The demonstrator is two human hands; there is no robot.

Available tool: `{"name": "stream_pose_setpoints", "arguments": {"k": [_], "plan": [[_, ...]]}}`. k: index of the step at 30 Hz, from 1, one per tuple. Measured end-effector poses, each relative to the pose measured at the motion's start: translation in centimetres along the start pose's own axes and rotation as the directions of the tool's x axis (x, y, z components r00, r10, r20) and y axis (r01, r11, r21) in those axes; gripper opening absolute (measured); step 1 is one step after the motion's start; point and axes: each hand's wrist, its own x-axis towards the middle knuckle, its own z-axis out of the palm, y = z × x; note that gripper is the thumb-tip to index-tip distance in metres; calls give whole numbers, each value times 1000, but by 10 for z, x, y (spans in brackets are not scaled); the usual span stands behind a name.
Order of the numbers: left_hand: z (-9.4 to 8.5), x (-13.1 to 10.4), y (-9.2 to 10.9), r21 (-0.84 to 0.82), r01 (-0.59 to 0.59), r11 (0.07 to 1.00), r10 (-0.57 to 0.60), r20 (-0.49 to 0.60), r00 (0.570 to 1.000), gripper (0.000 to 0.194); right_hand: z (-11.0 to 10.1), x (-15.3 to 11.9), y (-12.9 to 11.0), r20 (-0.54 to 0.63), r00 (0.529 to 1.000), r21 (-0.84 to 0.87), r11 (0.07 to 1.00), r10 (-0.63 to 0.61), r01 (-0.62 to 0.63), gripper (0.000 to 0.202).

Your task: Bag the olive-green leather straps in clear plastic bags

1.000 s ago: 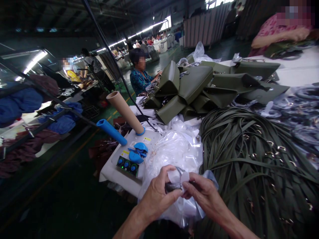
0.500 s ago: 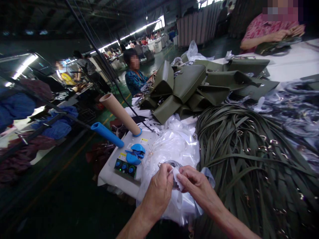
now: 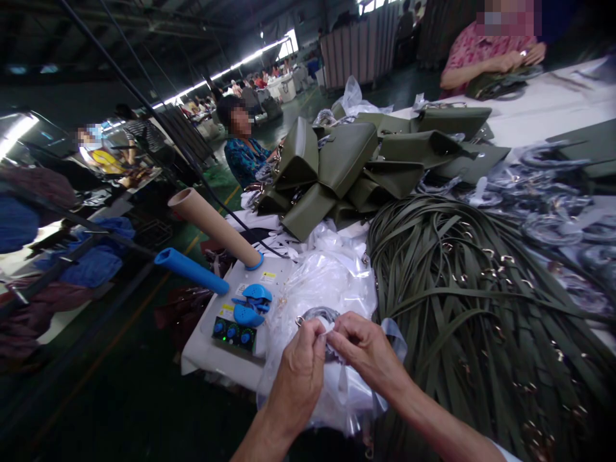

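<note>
My left hand and my right hand meet above a pile of clear plastic bags. Both pinch a small white strip between thumbs and fingers. Just behind the fingers lies a coiled strap in clear wrap, with a metal clasp at its left end. My fingers hide part of the coil. To the right spreads a big heap of dark green straps with metal clasps.
A grey machine with a blue roller and cardboard tube stands left. Behind are olive bags and a seated person. Wrapped coils lie right; another person sits beyond.
The whole view has shifted, so the scene sits further left. My right hand has turned, its fingers closer to my left fingers, and less of the white strip shows.
</note>
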Motion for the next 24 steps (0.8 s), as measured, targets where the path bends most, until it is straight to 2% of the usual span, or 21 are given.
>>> {"name": "stream_pose_setpoints", "arguments": {"k": [3,5,9,13,18,19,21,24], "plan": [[2,-2,-4,34,-63,997,64,-28,998,9,1,-1,1,-35,999,-9,1000,-10,10,33],[4,-2,-7,54,-66,996,68,-40,997,8,1,-2,1,-22,999,-40,998,-38,38,33],[6,-2,-14,80,-63,995,67,-58,996,9,-3,-3,-3,72,995,-142,986,-76,86,30],[7,-5,-14,108,-137,985,146,-76,986,13,-5,-5,-3,151,984,-181,976,-98,125,23],[8,-9,-14,158,-285,945,302,-99,948,14,2,-9,2,41,991,-180,974,-129,134,23],[8,-9,-15,159,-291,943,308,-97,946,14,2,-8,1,55,993,-133,985,-101,107,25],[5,-8,-18,157,-284,946,298,-79,951,14,-3,-6,-3,164,986,11,1000,16,-18,28],[0,-6,-20,147,-283,948,288,-13,958,15,-13,4,-10,352,926,142,971,134,-194,28]]}}
